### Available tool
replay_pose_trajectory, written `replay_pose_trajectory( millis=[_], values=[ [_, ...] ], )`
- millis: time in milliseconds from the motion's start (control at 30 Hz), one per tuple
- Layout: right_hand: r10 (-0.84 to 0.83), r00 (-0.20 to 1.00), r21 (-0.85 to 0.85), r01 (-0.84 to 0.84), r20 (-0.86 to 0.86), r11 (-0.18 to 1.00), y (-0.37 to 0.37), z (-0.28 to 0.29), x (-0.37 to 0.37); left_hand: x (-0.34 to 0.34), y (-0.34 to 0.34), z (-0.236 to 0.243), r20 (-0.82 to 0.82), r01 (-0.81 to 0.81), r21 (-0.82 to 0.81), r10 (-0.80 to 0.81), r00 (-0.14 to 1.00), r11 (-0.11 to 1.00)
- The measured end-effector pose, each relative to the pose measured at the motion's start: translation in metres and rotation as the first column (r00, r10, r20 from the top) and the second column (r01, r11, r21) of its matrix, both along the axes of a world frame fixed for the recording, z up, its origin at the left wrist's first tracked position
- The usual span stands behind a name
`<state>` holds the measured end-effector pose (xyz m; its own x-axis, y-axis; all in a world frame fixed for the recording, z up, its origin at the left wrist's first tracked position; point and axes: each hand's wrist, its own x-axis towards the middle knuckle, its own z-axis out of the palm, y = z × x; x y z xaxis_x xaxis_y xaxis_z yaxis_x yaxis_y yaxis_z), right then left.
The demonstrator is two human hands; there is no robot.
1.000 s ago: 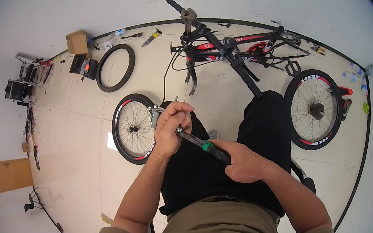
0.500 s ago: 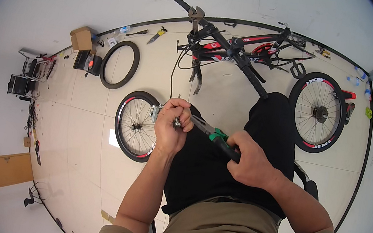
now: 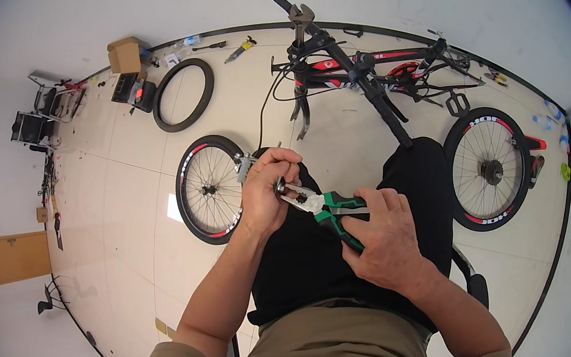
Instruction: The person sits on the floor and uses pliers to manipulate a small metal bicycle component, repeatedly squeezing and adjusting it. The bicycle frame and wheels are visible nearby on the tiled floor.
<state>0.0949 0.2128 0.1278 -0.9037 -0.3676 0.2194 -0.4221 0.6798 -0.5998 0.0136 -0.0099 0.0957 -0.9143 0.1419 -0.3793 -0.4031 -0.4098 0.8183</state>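
Observation:
My left hand (image 3: 266,190) is closed around a small silver metal part (image 3: 243,167) at the end of a black cable (image 3: 263,119) that runs up to the handlebar. The fingers hide most of this part, so I cannot tell its exact kind. My right hand (image 3: 388,240) grips green-and-black pliers (image 3: 328,213) with the handles spread. Their jaws are parted and point left, right at a round metal piece (image 3: 280,186) by my left fingers. Whether the jaws touch it, I cannot tell. Both hands are above my black-trousered lap.
Ahead lies a black-and-red bicycle frame (image 3: 332,74), an adjustable wrench (image 3: 300,22) by its handlebar (image 3: 361,75). Wheels lie left (image 3: 199,183) and right (image 3: 485,203). A loose tyre (image 3: 162,95) and an open cardboard box (image 3: 125,56) are farther left.
The pliers have opened and turned, their jaws moving left to the metal piece by my left hand. My right fingers have shifted from closed handles to spread ones.

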Motion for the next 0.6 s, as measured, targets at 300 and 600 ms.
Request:
replay_pose_trajectory(
  millis=[300, 600],
  values=[
    [-0.023, 1.000, -0.003, 0.023, 0.004, 1.000, -0.0016, -0.0033, 0.0012, -0.0002, 0.0021, -0.0023, -0.006, 0.004, -0.031, -0.004, 1.000, 1.000],
    [-0.014, 1.000, 0.030, 0.013, 0.014, 0.999, -0.0016, -0.0044, 0.0019, 0.0004, 0.0017, -0.0040, -0.001, 0.004, -0.025, -0.004, 1.000, 1.000]
  ],
)
